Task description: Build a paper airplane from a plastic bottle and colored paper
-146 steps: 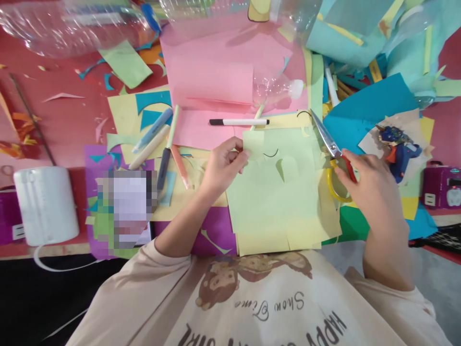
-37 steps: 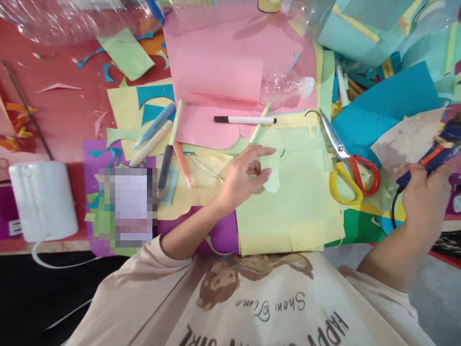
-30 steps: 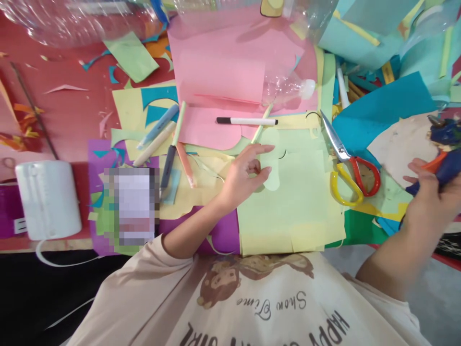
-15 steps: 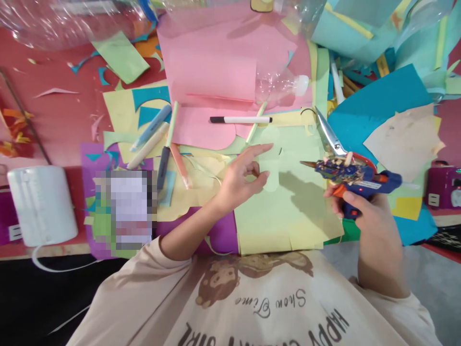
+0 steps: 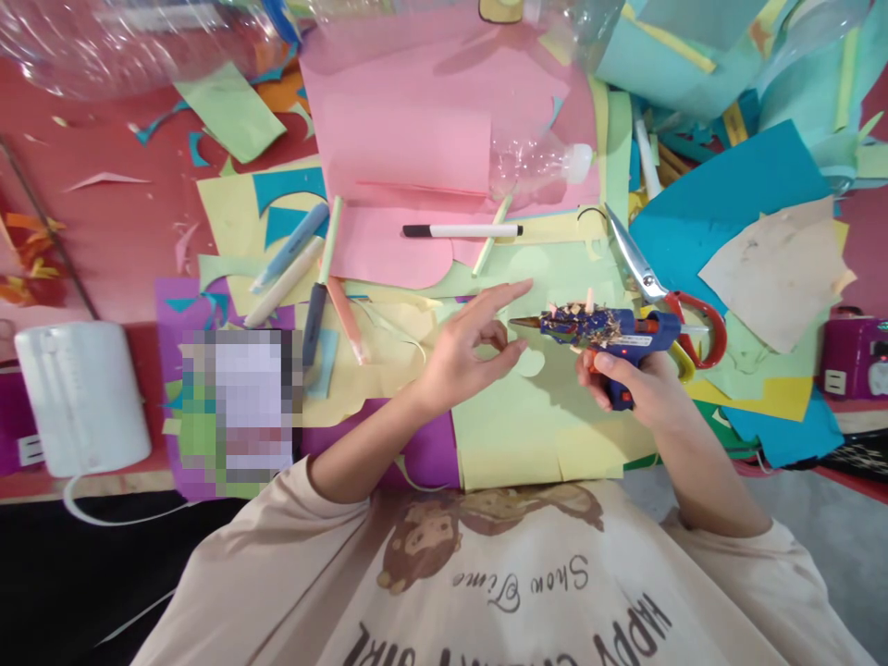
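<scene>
My right hand (image 5: 635,384) is closed round the grip of a blue glue gun (image 5: 610,328) crusted with paper bits; its nozzle points left over the light green paper sheet (image 5: 555,407). My left hand (image 5: 464,342) rests on that sheet, thumb and a finger pinching a small light green cut-out (image 5: 531,361), the index finger stretched out. The nozzle tip sits just right of my left fingers. Red and yellow scissors (image 5: 659,296) lie behind the gun, partly hidden by it.
Pink paper (image 5: 416,148), a black-capped marker (image 5: 462,230) and several highlighters (image 5: 305,268) lie beyond my hands. Clear plastic bottles (image 5: 534,166) sit at the back. Blue and teal sheets (image 5: 721,199) pile at right; a white roll (image 5: 80,393) stands at left.
My right hand let go of the scissors, took the glue gun from the right and brought it leftward to the cut-out. My left hand kept pinching the cut-out.
</scene>
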`<state>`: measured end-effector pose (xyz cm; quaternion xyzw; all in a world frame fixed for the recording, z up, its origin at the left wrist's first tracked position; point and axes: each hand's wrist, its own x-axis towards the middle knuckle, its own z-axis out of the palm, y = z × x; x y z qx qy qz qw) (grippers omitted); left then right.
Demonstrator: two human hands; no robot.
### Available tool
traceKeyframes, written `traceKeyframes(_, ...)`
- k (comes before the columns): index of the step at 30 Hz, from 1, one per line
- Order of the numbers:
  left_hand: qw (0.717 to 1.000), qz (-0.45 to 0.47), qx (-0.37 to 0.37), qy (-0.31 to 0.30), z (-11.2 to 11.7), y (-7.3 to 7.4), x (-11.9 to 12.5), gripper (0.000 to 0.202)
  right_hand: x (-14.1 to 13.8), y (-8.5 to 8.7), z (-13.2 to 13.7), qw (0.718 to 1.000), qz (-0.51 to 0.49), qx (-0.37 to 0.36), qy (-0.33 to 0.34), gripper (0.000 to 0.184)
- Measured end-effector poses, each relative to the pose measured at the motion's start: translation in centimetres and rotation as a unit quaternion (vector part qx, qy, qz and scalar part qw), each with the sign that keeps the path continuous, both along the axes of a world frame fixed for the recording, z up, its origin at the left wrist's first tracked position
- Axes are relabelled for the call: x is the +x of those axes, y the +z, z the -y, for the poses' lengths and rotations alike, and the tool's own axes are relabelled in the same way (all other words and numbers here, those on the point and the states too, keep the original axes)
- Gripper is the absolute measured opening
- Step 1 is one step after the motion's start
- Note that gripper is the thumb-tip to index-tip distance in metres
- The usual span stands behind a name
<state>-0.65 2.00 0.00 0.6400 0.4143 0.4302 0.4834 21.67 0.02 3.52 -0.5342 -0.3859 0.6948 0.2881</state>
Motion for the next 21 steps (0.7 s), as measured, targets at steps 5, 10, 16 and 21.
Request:
traceKeyframes(5,1.0,-0.002,0.003,-0.002,-0.01,0.07,-0.03,0.055,-0.31,-0.06,-0.29,1.0,-0.004,-0.005,0.004,0.031)
traceKeyframes(10,1.0,0.005,0.006,-0.008,0.0,0.0,-0.03,0.057,-0.29,-0.29,-0.35,1.0,0.003,-0.003,0.008,0.033)
traceKeyframes(16,1.0,0.005,0.002,-0.005,0.11,0.05,-0.02,0.056,-0.14,-0.58,-0.33,1.0,-0.009,0.002,0.006,0.032)
traceKeyframes(21,1.0,0.007,0.001,-0.007,0.13,-0.04,-0.08,0.057,-0.21,-0.53,-0.36,1.0,-0.006,0.004,-0.002,0.031)
